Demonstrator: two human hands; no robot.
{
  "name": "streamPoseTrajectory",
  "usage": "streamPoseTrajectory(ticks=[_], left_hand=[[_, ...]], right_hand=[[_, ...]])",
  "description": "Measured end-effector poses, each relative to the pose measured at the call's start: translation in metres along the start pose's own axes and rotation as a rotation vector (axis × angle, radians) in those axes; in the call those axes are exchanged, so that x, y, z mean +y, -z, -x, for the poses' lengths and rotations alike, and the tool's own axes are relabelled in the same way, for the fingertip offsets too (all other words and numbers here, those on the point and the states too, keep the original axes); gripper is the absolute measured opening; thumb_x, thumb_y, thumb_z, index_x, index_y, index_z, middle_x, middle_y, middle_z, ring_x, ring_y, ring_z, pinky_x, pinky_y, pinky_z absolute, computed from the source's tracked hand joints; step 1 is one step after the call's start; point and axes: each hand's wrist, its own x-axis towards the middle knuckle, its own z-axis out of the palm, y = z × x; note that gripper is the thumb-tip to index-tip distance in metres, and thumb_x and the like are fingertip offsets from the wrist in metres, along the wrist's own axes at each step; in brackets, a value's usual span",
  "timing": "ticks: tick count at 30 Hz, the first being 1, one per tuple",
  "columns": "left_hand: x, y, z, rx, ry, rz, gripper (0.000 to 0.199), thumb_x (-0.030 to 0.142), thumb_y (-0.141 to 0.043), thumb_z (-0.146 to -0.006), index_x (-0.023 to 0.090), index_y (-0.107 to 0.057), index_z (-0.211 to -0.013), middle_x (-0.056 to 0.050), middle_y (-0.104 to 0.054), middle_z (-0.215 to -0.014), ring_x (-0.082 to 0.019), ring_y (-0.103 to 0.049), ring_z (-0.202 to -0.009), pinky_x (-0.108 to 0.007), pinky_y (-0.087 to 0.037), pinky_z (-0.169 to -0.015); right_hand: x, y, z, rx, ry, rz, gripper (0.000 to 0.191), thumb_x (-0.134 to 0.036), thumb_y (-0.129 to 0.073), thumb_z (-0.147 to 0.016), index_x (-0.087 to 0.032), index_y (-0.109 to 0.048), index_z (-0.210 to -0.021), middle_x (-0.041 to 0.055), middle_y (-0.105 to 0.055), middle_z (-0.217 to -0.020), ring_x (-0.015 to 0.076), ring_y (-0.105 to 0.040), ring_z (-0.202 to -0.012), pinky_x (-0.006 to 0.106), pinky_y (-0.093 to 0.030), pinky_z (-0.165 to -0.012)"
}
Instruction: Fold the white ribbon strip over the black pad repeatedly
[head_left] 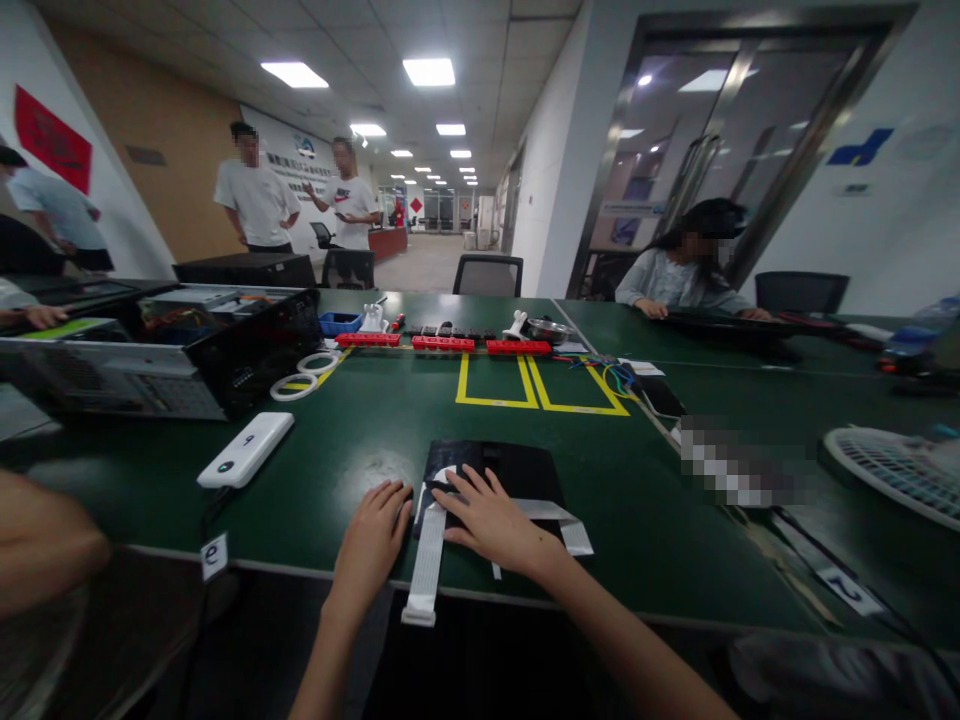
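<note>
A flat black panel lies on the green table near its front edge. White ribbon cables are attached to it; one hangs over the table edge with a connector at its end, another runs out to the right. My right hand lies on the panel with its fingers spread, across the top of the ribbon cable. Beside the panel's left edge, my left hand rests on the table, fingers loosely apart and holding nothing visible.
An open computer case stands at the left, near a white power bank. Red racks line the back. A fan sits at the right. A co-worker sits across the table; another person's arm is at the left.
</note>
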Motion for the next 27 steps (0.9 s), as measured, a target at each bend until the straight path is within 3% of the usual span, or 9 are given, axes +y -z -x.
streamPoseTrajectory(ticks=[4, 10, 15, 21, 27], left_hand=[[-0.002, -0.001, 0.000, 0.003, -0.001, -0.002, 0.030, 0.028, -0.042, -0.093, 0.018, -0.063, -0.113, -0.009, -0.064, -0.119, -0.024, -0.053, -0.117, -0.044, -0.041, -0.101], [-0.004, -0.003, 0.001, 0.013, 0.003, 0.006, 0.029, 0.029, -0.043, -0.093, 0.021, -0.063, -0.113, -0.007, -0.064, -0.120, -0.023, -0.053, -0.117, -0.044, -0.040, -0.102], [-0.003, -0.003, 0.001, 0.025, -0.002, 0.004, 0.030, 0.030, -0.043, -0.092, 0.020, -0.063, -0.113, -0.007, -0.064, -0.119, -0.024, -0.054, -0.117, -0.045, -0.041, -0.101], [0.000, -0.001, 0.001, 0.021, 0.013, 0.002, 0.030, 0.030, -0.044, -0.092, 0.018, -0.064, -0.112, -0.008, -0.064, -0.118, -0.025, -0.054, -0.116, -0.043, -0.042, -0.100], [-0.001, -0.002, 0.001, 0.026, 0.006, 0.004, 0.030, 0.029, -0.044, -0.092, 0.020, -0.064, -0.113, -0.007, -0.064, -0.119, -0.024, -0.054, -0.116, -0.043, -0.042, -0.100]], right_hand=[[0.015, -0.003, 0.005, -0.024, 0.032, -0.049, 0.056, -0.053, -0.042, -0.089, -0.025, -0.039, -0.138, 0.0086, -0.033, -0.147, 0.0281, -0.025, -0.136, 0.053, -0.025, -0.107], [0.044, 0.013, 0.026, -0.121, -0.022, -0.185, 0.062, -0.053, -0.046, -0.087, -0.024, -0.036, -0.140, 0.0095, -0.029, -0.149, 0.0260, -0.018, -0.139, 0.054, -0.017, -0.109], [0.092, 0.022, 0.058, -0.133, -0.095, -0.359, 0.058, -0.051, -0.048, -0.087, -0.030, -0.037, -0.139, 0.0083, -0.028, -0.149, 0.0249, -0.015, -0.139, 0.058, -0.007, -0.109], [0.155, 0.025, 0.099, -0.102, -0.248, -0.431, 0.061, -0.050, -0.054, -0.083, -0.027, -0.040, -0.138, 0.0106, -0.029, -0.149, 0.0273, -0.015, -0.139, 0.060, -0.004, -0.108], [0.192, 0.030, 0.128, -0.099, -0.362, -0.437, 0.067, -0.049, -0.058, -0.078, -0.024, -0.041, -0.138, 0.0118, -0.030, -0.148, 0.0280, -0.014, -0.139, 0.057, -0.002, -0.109]])
